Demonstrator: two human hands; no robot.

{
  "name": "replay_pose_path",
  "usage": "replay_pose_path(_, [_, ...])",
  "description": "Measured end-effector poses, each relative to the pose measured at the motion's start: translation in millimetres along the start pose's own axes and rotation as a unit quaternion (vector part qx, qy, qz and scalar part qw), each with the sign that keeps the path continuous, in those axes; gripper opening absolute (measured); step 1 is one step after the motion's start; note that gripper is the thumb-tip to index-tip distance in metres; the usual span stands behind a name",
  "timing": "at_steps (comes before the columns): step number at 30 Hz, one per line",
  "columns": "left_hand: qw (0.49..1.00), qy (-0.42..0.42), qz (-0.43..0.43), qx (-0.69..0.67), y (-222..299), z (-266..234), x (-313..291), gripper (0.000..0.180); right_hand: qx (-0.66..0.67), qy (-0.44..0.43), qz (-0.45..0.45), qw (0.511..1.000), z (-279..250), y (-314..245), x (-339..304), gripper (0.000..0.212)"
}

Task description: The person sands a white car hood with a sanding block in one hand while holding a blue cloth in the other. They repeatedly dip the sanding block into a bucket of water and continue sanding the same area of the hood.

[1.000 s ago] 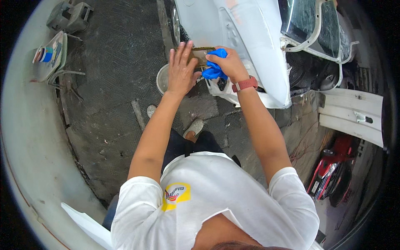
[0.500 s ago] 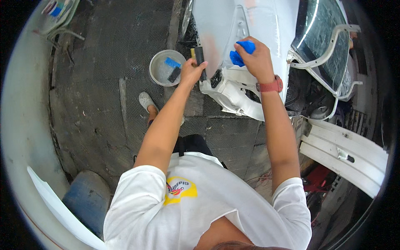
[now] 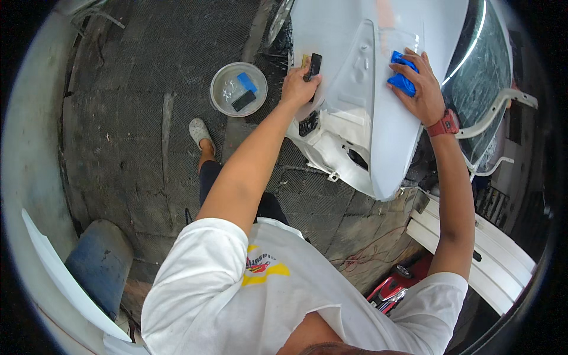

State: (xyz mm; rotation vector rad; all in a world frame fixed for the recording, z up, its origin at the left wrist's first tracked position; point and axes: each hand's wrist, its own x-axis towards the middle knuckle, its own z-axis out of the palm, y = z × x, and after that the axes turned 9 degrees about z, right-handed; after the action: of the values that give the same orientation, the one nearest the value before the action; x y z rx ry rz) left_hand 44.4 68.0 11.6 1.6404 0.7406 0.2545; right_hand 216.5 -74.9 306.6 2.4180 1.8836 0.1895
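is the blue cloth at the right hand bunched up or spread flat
Bunched up: the blue cloth shows as a small crumpled wad under the fingers of the right hand, not spread out.

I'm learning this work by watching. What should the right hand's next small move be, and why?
I'd probably wipe the cloth slightly forward along the panel: the right hand has it there, a wet-looking patch lies just beyond, and the left hand holds the black block aside.
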Motion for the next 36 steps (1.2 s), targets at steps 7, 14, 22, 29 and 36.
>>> replay_pose_path(7, [0.999,-0.027,0.035,0.004,-1,-15,2,0.063,0.068,0.014,0.041,0.997,10,3,4,0.041])
replay_pose_path(14, [0.976,0.084,0.194,0.045,-14,23,-91,0.057,0.072,-0.006,0.042,0.996,9,8,-1,0.041])
replay_pose_path(22, [0.999,0.028,0.034,0.013,-4,1,34,0.055,0.084,-0.006,0.03,0.996,7,7,6,0.044])
replay_pose_path(29, [0.974,0.14,0.169,0.059,7,24,-11,0.045,0.087,-0.005,0.042,0.995,6,10,0,0.043])
replay_pose_path(36, [0.979,0.123,0.152,0.049,8,18,7,0.048,0.089,-0.007,0.043,0.995,8,6,4,0.042])
